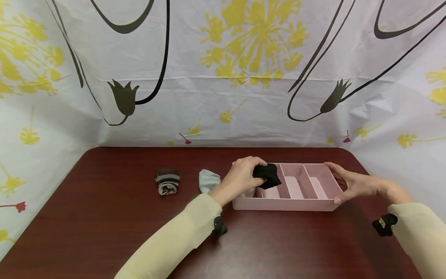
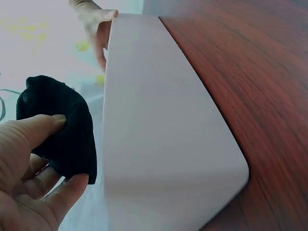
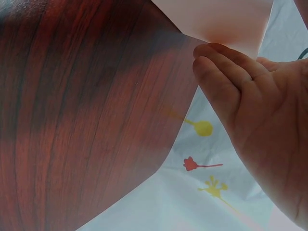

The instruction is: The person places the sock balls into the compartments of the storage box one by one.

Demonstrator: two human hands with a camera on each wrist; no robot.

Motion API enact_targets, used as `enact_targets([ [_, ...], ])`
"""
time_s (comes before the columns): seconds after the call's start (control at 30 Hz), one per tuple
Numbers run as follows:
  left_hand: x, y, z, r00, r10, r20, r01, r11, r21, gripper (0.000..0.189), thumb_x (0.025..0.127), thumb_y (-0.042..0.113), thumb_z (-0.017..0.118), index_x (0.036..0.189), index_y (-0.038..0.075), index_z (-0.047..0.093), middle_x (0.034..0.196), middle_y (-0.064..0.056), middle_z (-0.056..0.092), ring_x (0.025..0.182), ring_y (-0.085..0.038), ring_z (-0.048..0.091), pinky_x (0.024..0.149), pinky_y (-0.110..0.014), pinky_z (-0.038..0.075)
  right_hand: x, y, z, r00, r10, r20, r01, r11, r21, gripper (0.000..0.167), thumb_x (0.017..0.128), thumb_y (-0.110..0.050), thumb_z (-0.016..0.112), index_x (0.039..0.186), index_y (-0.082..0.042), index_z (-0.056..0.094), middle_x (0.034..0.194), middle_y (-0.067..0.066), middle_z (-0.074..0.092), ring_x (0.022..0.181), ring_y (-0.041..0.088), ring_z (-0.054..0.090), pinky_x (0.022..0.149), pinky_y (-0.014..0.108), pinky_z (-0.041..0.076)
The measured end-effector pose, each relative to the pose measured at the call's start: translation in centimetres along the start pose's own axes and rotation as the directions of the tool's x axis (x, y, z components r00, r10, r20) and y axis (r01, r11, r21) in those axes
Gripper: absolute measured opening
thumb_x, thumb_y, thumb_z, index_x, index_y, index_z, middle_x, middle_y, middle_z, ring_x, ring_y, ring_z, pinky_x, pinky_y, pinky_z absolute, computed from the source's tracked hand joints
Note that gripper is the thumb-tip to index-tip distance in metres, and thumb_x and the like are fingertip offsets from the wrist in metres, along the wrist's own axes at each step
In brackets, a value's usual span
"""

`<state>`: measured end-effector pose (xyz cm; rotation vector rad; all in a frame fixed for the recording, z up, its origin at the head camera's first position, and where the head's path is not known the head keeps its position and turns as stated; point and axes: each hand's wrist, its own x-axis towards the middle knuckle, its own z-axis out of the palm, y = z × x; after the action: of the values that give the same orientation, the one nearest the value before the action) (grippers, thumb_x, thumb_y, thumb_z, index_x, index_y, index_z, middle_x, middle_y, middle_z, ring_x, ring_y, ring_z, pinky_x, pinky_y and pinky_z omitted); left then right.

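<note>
My left hand [image 1: 240, 176] pinches a folded black sock [image 1: 267, 176] between thumb and fingers. It holds the sock over the left half of a pink divided box [image 1: 282, 204]. In the left wrist view the black sock [image 2: 62, 125] shows beside the box's long outer wall [image 2: 154, 110]. At the box's right end, my right hand [image 1: 362, 186] grips the short side, thumb at the front corner and fingers at the back corner. Seen from the right wrist, its fingers [image 3: 221, 72] lie against the end wall. A pale bundle [image 1: 248, 193] sits in the leftmost compartment, partly hidden by my left hand.
A folded light blue sock [image 1: 209, 180] lies left of the box, partly behind my left wrist. Further left on the dark red wooden table [image 1: 104, 217] is a rolled striped sock [image 1: 168, 183]. A patterned sheet [image 1: 209, 108] hangs behind the table and along its sides.
</note>
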<state>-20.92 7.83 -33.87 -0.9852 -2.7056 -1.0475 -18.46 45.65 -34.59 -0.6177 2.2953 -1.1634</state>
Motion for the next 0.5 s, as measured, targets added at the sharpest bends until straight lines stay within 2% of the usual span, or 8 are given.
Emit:
enact_targets([
  [0.1,0.4,0.5,0.6,1.000,0.016,0.000,-0.016,0.999,0.030,0.037,0.079,0.020,0.075,0.115,0.017,0.065,0.112,0.002,0.065,0.104,-0.015,0.060,0.091,-0.030,0.045,0.0,0.0,0.1,1.000,0.003,0.003,-0.003,1.000,0.000,0.105,0.078,0.003,0.070,0.148,-0.010,-0.007,0.135,-0.020,0.025,0.118,-0.020,0.032,0.087,0.017,0.045],
  [0.27,0.7,0.7,1.5,0.999,0.049,-0.004,-0.049,0.998,0.051,0.036,0.079,0.018,0.075,0.114,0.014,0.065,0.111,0.000,0.065,0.102,-0.015,0.060,0.087,-0.022,0.046,-0.1,0.0,0.1,1.000,-0.008,0.010,0.008,1.000,0.007,0.104,0.078,0.003,0.070,0.148,-0.014,-0.004,0.133,-0.025,0.028,0.118,-0.019,0.033,0.087,0.017,0.045],
  [0.5,0.9,0.9,2.0,0.998,0.069,0.005,-0.069,0.992,0.104,0.036,0.079,0.017,0.075,0.113,0.013,0.064,0.111,0.000,0.065,0.103,-0.016,0.060,0.088,-0.023,0.046,-0.1,-0.2,0.1,1.000,-0.013,0.012,0.013,1.000,0.019,0.104,0.078,0.004,0.070,0.148,-0.015,-0.004,0.135,-0.022,0.029,0.119,-0.019,0.033,0.087,0.017,0.045],
])
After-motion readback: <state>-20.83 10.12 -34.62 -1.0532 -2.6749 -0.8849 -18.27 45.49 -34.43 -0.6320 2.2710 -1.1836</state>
